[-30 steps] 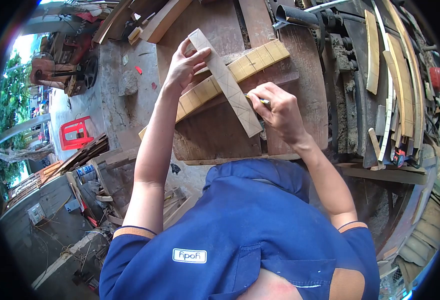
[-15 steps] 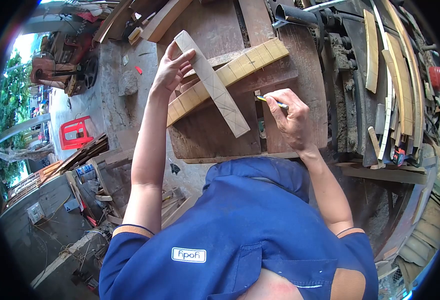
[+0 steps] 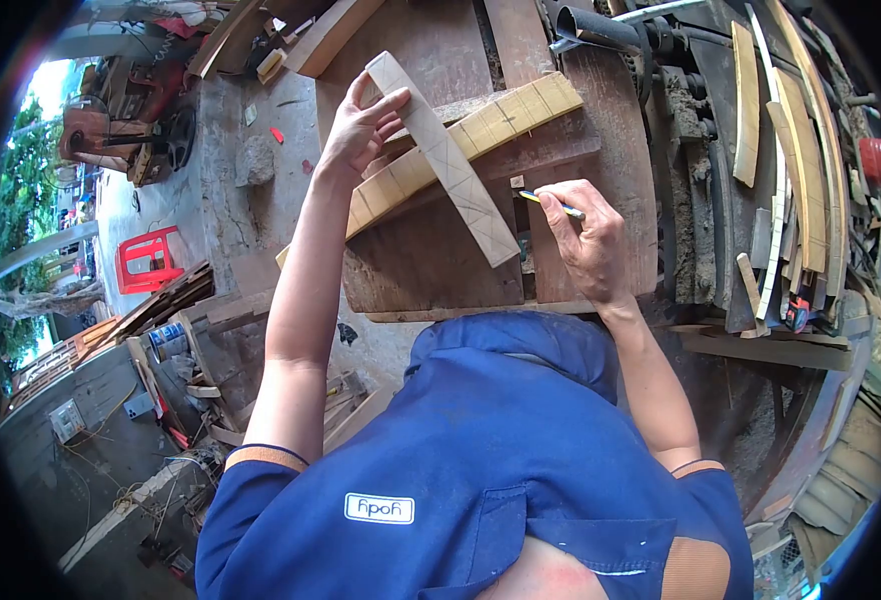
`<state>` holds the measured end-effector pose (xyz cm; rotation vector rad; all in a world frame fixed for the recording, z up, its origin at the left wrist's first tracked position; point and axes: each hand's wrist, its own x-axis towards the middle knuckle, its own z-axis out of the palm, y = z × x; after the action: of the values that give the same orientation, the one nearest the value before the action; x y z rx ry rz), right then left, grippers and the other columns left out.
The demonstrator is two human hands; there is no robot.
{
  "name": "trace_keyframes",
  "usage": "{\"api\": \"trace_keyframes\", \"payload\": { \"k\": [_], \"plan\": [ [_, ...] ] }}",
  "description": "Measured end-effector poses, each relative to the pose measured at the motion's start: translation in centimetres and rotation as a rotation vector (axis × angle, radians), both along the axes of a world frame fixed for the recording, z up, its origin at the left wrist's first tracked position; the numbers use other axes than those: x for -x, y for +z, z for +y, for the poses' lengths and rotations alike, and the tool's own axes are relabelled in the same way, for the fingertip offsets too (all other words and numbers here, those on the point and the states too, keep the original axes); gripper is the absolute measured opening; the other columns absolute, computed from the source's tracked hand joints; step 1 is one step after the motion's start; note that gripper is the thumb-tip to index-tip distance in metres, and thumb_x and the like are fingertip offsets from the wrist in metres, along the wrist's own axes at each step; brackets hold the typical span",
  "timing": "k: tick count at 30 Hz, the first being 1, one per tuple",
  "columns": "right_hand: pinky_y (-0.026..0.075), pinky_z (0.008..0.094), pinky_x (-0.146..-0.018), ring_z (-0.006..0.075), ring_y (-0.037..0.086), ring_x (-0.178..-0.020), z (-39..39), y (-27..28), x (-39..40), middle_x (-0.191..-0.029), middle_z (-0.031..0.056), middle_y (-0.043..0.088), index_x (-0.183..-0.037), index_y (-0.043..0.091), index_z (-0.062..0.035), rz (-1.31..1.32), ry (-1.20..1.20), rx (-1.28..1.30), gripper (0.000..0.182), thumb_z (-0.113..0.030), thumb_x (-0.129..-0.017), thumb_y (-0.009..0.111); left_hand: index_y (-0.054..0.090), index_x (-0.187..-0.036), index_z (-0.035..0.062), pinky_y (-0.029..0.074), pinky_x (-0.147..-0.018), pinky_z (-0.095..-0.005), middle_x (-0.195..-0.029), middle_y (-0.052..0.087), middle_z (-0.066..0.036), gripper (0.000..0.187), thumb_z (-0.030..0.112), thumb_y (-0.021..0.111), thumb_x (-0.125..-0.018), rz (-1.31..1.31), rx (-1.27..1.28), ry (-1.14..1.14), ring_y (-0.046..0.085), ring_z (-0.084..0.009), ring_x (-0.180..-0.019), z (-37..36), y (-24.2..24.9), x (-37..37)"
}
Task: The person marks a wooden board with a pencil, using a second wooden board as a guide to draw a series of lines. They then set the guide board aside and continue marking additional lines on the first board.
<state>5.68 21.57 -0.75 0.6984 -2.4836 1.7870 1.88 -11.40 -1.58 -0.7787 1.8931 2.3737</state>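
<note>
My left hand grips the upper end of a pale wooden strip marked with slanting pencil lines. The strip slopes down to the right, across a yellowish wooden bar with many cross lines. Thumb and fingers of my left hand are closed round the strip's edge. My right hand pinches a pencil, its tip pointing left, to the right of the strip's lower end. Under the bar lies the brown wooden bench top, with a small pale wood piece near the pencil tip.
Long curved wood strips lie on the right, with a red and black tool at their lower end. A red plastic stool stands on the floor at left. Several wood offcuts lie at the bench's upper left.
My left hand and the pale strip have moved slightly to the right and up. My right hand and the pencil have shifted a little to the right.
</note>
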Motion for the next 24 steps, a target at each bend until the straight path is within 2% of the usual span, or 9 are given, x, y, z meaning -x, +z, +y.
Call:
{"api": "trace_keyframes", "payload": {
  "k": [9, 15, 18, 24],
  "plan": [
    [0.055, 0.0359, -0.071, 0.0257, 0.070, -0.083, 0.4, -0.3, 0.2, -0.095, 0.0104, 0.069, -0.097, 0.071, -0.0037, -0.029, -0.040, 0.012, 0.012, -0.015, -0.096, 0.067, 0.037, -0.150, 0.0139, 0.059, -0.076, -0.0265, -0.114, 0.068, -0.008, 0.080, 0.011, 0.082, -0.084, -0.007, 0.026, -0.039, 0.072, -0.0173, -0.095, 0.1, -0.8, 1.4],
    [0.055, 0.0352, -0.066, 0.0249, 0.070, -0.081, 0.2, -0.4, 0.5, -0.092, 0.0091, 0.070, -0.097, 0.072, -0.0047, -0.041, -0.061, -0.007, 0.012, -0.016, -0.096, 0.067, 0.036, -0.149, 0.0121, 0.058, -0.074, -0.0263, -0.112, 0.067, -0.008, 0.081, 0.008, 0.082, -0.083, -0.039, 0.022, -0.043, 0.069, -0.0162, -0.093, 0.1, -0.6, 1.4],
    [0.055, 0.0351, -0.065, 0.0245, 0.070, -0.081, 0.0, -0.3, 0.9, -0.092, 0.0087, 0.070, -0.097, 0.073, -0.0053, -0.013, -0.057, 0.014, 0.013, -0.017, -0.096, 0.067, 0.038, -0.150, 0.0146, 0.058, -0.073, -0.0263, -0.114, 0.067, -0.005, 0.077, 0.012, 0.081, -0.085, -0.041, 0.051, -0.052, 0.071, -0.0159, -0.092, 0.1, -0.8, 1.3],
    [0.055, 0.0345, -0.064, 0.0243, 0.070, -0.081, -0.2, 0.2, 1.5, -0.093, 0.0087, 0.070, -0.097, 0.073, -0.0053, -0.039, -0.029, 0.035, 0.013, -0.016, -0.096, 0.067, 0.034, -0.150, 0.0110, 0.057, -0.077, -0.0284, -0.117, 0.066, -0.006, 0.078, 0.015, 0.079, -0.087, -0.062, 0.031, -0.066, 0.070, -0.0161, -0.096, 0.8, -0.2, 1.1]
  ]
}}
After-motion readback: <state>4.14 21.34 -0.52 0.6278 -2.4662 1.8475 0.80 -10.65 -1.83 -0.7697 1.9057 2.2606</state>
